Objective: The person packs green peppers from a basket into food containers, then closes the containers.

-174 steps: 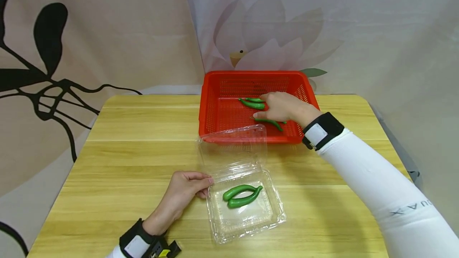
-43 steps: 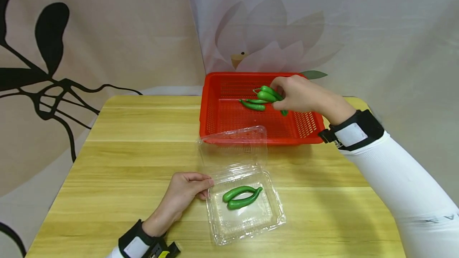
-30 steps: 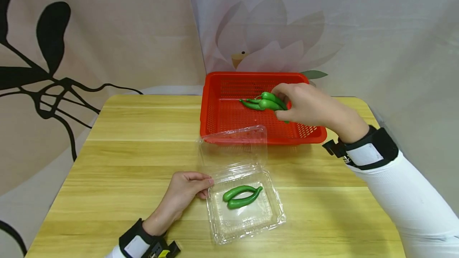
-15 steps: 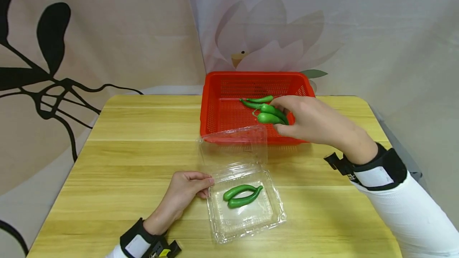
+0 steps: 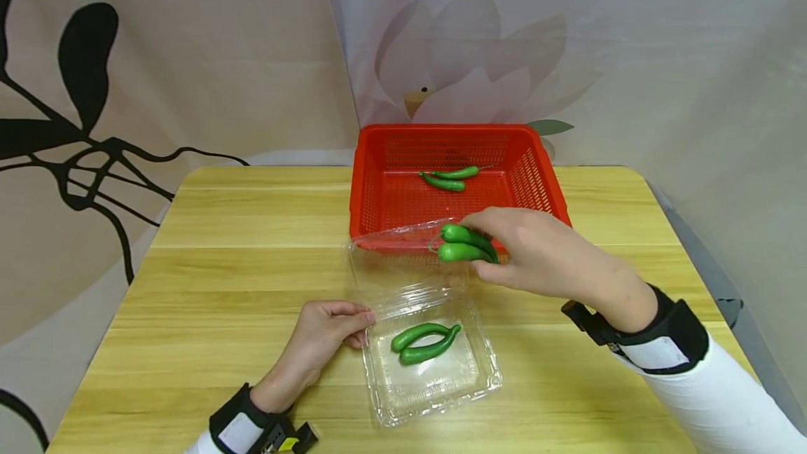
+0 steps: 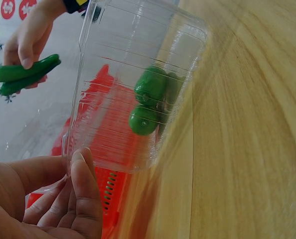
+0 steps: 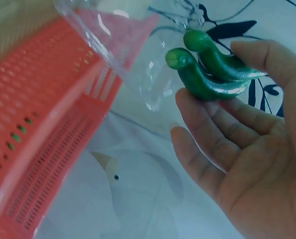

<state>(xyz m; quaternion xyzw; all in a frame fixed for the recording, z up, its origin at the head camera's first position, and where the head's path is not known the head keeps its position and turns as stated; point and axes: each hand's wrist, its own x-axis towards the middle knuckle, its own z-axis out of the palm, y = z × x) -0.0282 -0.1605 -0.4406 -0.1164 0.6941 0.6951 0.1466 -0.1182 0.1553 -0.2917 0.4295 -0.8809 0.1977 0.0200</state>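
My right hand (image 5: 542, 251) pinches two green chili peppers (image 5: 463, 252) side by side between thumb and fingers. It holds them in the air over the red basket's front edge, behind the clear plastic clamshell box (image 5: 441, 387). In the right wrist view the peppers (image 7: 203, 87) lie across the fingertips, their tips partly hidden by the thumb. My left hand (image 5: 324, 338) pinches the box's left rim near the hinge; the left wrist view shows this rim between thumb and fingers. Two more green peppers (image 5: 431, 354) lie inside the box, whose lid is raised toward the basket.
The red perforated basket (image 5: 362, 195) stands at the table's back, with two green peppers (image 5: 444, 184) in it. The clear lid (image 5: 403, 268) overlaps its front wall. Behind the wooden table (image 5: 252, 230) hangs a printed cloth (image 5: 284, 54).
My right hand has taken two peppers from the basket, lifted them and brought them toward the box's lid. My left hand stays on the box's rim.
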